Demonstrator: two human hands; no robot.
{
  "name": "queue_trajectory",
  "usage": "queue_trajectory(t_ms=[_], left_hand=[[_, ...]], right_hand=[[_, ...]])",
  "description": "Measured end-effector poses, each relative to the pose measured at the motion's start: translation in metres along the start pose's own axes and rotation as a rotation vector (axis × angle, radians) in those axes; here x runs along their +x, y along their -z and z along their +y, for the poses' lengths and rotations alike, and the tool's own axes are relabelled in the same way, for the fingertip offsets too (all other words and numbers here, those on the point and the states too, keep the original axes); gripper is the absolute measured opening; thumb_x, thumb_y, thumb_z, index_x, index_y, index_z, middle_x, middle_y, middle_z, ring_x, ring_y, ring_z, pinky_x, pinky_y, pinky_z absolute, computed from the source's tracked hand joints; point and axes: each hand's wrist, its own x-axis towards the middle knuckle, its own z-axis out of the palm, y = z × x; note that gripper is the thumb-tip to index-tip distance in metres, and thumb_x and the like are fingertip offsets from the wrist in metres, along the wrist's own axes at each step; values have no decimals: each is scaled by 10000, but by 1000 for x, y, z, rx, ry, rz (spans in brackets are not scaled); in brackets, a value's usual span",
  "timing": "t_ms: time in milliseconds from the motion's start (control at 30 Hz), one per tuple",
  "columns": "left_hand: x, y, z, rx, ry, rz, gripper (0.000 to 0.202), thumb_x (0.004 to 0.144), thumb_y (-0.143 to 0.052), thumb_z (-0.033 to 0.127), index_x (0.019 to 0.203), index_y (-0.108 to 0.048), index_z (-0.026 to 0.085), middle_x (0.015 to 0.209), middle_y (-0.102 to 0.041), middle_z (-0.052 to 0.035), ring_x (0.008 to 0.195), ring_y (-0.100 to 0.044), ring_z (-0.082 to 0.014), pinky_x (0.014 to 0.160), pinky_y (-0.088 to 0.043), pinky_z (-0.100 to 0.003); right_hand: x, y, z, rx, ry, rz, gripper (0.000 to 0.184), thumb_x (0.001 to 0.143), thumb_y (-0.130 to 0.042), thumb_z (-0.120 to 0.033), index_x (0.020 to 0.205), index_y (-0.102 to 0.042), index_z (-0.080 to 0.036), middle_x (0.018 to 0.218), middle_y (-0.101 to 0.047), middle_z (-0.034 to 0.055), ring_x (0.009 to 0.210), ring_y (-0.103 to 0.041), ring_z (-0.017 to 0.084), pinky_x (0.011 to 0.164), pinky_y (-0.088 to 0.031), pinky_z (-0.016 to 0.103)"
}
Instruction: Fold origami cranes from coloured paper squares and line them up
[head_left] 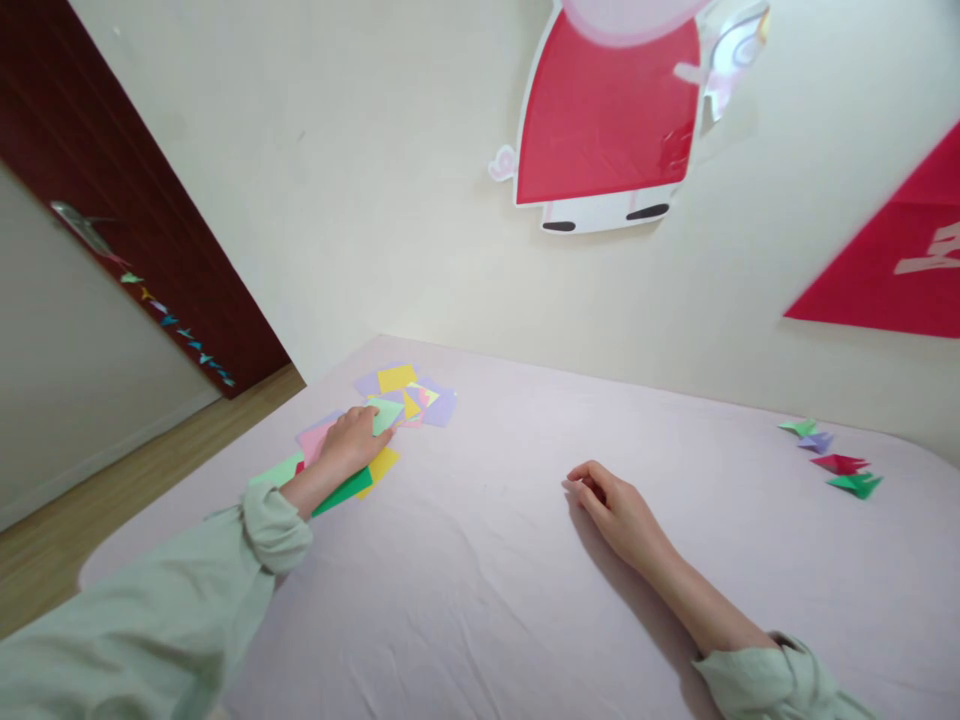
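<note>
My left hand (351,443) reaches out to a scatter of coloured paper squares (409,395) at the far left of a pale pink covered surface (487,590). Its fingers are pinched on a light green sheet (388,413) lying on top of the pile. Yellow, pink and dark green sheets stick out from under the hand and wrist. My right hand (616,508) rests on the surface near the middle, fingers curled loosely under, with nothing visible in it. Both arms wear light green sleeves.
Several small folded paper figures (832,455), green, purple and red, lie at the far right of the surface. A cream wall with a red cartoon cut-out (607,110) stands behind. A dark red door (150,230) and wooden floor (90,510) are at the left.
</note>
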Motion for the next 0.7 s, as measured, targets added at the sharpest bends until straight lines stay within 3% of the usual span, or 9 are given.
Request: queue_trajectory(t_ms=[200, 467, 700], left_hand=[[3, -3, -10, -37, -35, -22, 655, 805, -428, 555, 1272, -501, 103, 1336, -520, -198, 1244, -485, -339, 1017, -385, -407], [3, -4, -21, -101, -131, -13, 600, 811, -409, 489, 1249, -518, 94, 1332, -530, -178, 1252, -491, -301, 1061, -365, -374], [3, -3, -21, -196, -101, -8, 483, 809, -397, 357, 1194, -557, 114, 1270, -589, -164, 1200, -528, -290, 1036, -392, -377]], right_hand=[[1, 1, 0, -4, 12, 1, 223, 914, -418, -379, 918, -577, -222, 660, -581, -13, 608, -531, 170, 595, -380, 274], [1, 1, 3, 5, 19, -3, 218, 913, -432, -384, 915, -578, -222, 650, -575, -22, 605, -522, 164, 600, -373, 270], [0, 2, -3, 0, 1, -20, 222, 903, -425, -386, 904, -575, -223, 648, -567, -21, 610, -522, 169, 602, -372, 276]])
